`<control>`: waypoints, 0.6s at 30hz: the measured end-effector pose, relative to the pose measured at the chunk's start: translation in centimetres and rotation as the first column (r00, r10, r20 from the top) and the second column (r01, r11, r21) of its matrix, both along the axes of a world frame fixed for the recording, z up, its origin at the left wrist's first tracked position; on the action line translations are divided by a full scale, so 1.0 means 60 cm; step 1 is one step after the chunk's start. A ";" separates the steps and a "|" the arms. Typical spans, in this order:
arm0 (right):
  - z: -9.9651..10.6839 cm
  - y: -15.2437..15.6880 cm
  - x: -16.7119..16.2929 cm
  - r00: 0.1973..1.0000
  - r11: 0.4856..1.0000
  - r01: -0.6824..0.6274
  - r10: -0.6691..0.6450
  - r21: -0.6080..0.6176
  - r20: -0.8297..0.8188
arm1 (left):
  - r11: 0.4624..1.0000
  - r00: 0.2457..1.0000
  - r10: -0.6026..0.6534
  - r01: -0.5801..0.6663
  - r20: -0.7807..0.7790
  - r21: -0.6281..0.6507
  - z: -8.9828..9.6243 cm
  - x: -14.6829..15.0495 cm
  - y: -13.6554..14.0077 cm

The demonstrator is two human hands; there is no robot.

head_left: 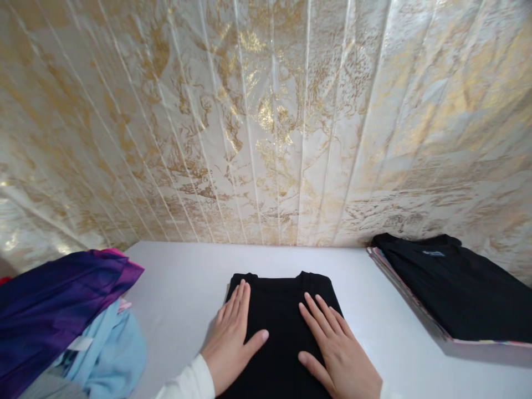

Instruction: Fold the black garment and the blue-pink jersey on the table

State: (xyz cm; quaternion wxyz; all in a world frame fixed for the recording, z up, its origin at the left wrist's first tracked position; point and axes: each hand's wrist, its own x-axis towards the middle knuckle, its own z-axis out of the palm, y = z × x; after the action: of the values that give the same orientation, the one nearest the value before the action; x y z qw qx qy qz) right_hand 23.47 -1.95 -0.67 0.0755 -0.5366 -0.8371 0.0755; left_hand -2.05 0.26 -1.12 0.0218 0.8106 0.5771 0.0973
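A folded black shirt lies on the white table in front of me, its neckline at the far end. My left hand rests flat on its left side, fingers stretched out towards the far edge and thumb pointing inward. On the right side of the shirt lies my right hand, palm down with the fingers spread a little. Neither hand grips the cloth. The near end of the shirt runs out of the bottom of the view.
At the left is a loose heap of clothes, with a purple garment over a light blue one. A stack of folded clothes topped by a black shirt stands at the right. Behind the white table hangs a gold-patterned curtain.
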 end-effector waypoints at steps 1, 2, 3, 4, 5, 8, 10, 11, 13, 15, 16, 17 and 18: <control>0.007 0.005 0.005 1.000 1.000 -0.003 0.002 -0.025 -0.015 | 0.999 0.999 0.035 -0.035 0.013 -0.024 0.012 -0.011 0.010; 0.014 0.013 0.010 0.999 0.999 -0.001 0.000 -0.036 -0.036 | 0.997 0.998 0.066 -0.065 0.023 -0.036 0.024 -0.022 0.022; 0.021 0.021 0.016 0.998 1.000 0.005 -0.007 -0.029 -0.058 | 0.995 0.995 0.092 -0.091 0.036 -0.040 0.035 -0.032 0.035; 0.026 0.031 0.021 0.997 1.000 0.013 -0.014 -0.007 -0.081 | 0.993 0.992 0.116 -0.114 0.055 -0.036 0.046 -0.041 0.048; 0.029 0.042 0.024 0.995 0.999 0.021 -0.019 0.024 -0.100 | 0.990 0.987 0.137 -0.135 0.077 -0.030 0.055 -0.048 0.061; 0.022 0.072 0.024 0.993 0.993 0.038 -0.024 0.115 -0.117 | 0.981 0.971 0.190 -0.192 0.147 -0.005 0.069 -0.055 0.097; 0.005 0.085 0.018 0.995 0.987 0.048 -0.033 0.151 -0.094 | 0.983 0.969 0.181 -0.184 0.167 0.003 0.068 -0.050 0.113; -0.005 0.089 0.015 0.996 0.985 0.053 -0.040 0.166 -0.078 | 0.986 0.971 0.164 -0.167 0.174 0.001 0.066 -0.047 0.119; -0.023 0.092 0.010 0.998 0.979 0.057 -0.049 0.197 -0.043 | 0.991 0.974 0.132 -0.133 0.182 -0.010 0.060 -0.040 0.126; -0.036 0.093 0.008 0.998 0.970 0.060 -0.058 0.234 -0.018 | 0.993 0.975 0.122 -0.119 0.185 -0.025 0.054 -0.036 0.132; -0.039 0.092 0.008 0.998 0.965 0.062 -0.061 0.254 -0.009 | 0.992 0.975 0.124 -0.120 0.185 -0.031 0.052 -0.035 0.134; -0.041 0.092 0.008 0.998 0.961 0.061 -0.063 0.269 -0.001 | 0.992 0.975 0.128 -0.124 0.184 -0.035 0.049 -0.034 0.136; -0.041 0.091 0.007 0.998 0.958 0.061 -0.065 0.279 0.006 | 0.991 0.974 0.132 -0.127 0.182 -0.036 0.048 -0.034 0.138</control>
State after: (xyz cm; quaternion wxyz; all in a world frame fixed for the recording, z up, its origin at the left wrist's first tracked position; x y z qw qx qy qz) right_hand 23.91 3.53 -3.12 0.1463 -0.5476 -0.8224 -0.0496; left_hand -4.08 8.53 1.74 0.0785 0.7584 0.6254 0.1658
